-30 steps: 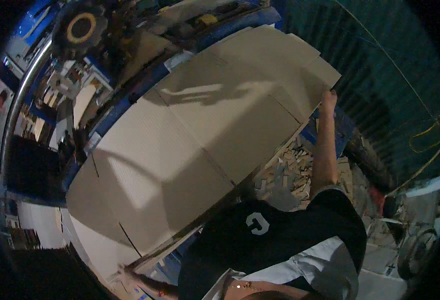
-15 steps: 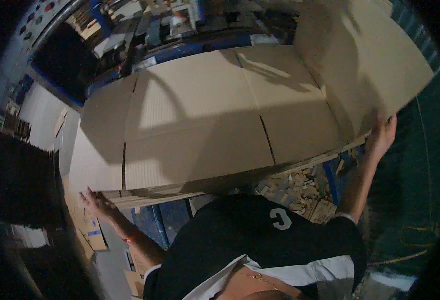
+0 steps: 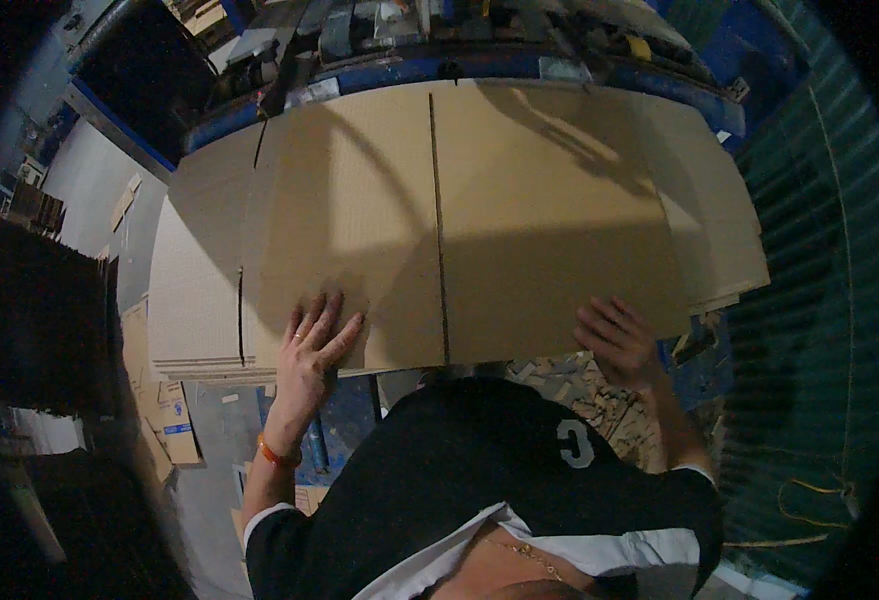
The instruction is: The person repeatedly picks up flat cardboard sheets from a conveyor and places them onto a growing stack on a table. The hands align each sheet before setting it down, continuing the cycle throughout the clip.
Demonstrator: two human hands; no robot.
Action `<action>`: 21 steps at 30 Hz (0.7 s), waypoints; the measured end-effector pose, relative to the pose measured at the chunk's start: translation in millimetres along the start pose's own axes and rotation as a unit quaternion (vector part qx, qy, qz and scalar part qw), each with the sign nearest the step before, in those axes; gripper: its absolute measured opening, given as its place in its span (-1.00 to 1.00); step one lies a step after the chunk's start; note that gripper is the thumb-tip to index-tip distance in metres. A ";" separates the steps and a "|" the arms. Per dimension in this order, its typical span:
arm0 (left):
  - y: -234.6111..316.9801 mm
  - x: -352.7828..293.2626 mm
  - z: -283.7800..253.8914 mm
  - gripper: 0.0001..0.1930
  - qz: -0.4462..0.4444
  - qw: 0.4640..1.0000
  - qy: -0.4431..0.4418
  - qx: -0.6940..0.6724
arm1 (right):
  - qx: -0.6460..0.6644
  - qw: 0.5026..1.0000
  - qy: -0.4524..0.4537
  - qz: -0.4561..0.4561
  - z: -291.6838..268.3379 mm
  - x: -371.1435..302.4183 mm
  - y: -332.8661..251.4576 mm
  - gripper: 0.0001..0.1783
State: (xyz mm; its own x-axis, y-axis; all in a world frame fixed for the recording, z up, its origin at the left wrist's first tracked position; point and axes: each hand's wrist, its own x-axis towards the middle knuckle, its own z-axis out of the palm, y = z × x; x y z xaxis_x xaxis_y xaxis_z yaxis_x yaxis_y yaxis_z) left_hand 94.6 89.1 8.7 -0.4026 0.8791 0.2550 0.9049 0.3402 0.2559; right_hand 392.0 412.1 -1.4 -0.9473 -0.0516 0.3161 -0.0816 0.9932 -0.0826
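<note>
A flat brown cardboard box blank (image 3: 550, 200) lies across the stack in front of me, folded over, with a dark slot running down its middle. Beneath it the stacked cardboard sheets (image 3: 200, 290) stick out at both sides. My left hand (image 3: 318, 345) rests on the blank's near edge, left of the slot, fingers spread and flat. On the right part of the same edge lies my right hand (image 3: 620, 342), its fingers stretched out on the cardboard. Neither hand grips anything.
Beyond the stack runs a blue machine frame (image 3: 410, 80) with dark parts. A green corrugated sheet (image 3: 810, 300) stands at the right. Cardboard scraps (image 3: 610, 405) lie below the near edge. Flattened boxes (image 3: 165, 410) lie on the floor at the left.
The raised right-hand panel has come down flat over the blank. Both my hands have moved inward from the outer corners onto its near edge.
</note>
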 end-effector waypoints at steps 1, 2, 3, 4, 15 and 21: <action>1.5 3.8 -1.7 -0.52 0.010 1.000 -0.014 0.025 | 0.006 1.000 -0.003 0.001 1.8 0.4 1.3 -0.59; 1.4 7.8 -2.1 -0.54 0.014 1.000 -0.007 0.009 | 0.006 1.000 -0.013 -0.006 4.6 0.5 4.6 -0.57; -1.2 9.0 -4.2 -0.53 0.009 1.000 -0.018 0.022 | 0.003 1.000 -0.010 -0.005 7.7 2.6 8.8 -0.56; -4.0 10.9 -4.1 -0.53 0.012 0.999 -0.007 0.030 | -0.005 0.999 -0.033 -0.015 10.6 5.5 15.5 -0.49; -67.5 107.7 10.1 -0.43 0.035 0.993 0.098 0.059 | -0.088 0.993 -0.064 0.039 13.6 128.4 119.4 -0.10; -113.4 209.1 38.4 -0.31 0.028 0.987 0.153 0.026 | -0.085 0.982 -0.088 0.145 41.6 198.1 180.5 -0.16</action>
State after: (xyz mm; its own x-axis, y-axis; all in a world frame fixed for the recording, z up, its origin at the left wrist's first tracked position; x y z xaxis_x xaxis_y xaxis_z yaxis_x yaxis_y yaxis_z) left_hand -86.9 247.1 -2.7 -0.3673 0.7574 0.5398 0.9296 0.3172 0.1875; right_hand 176.8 576.7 7.0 -0.9631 0.2340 0.1333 0.2386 0.9709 0.0189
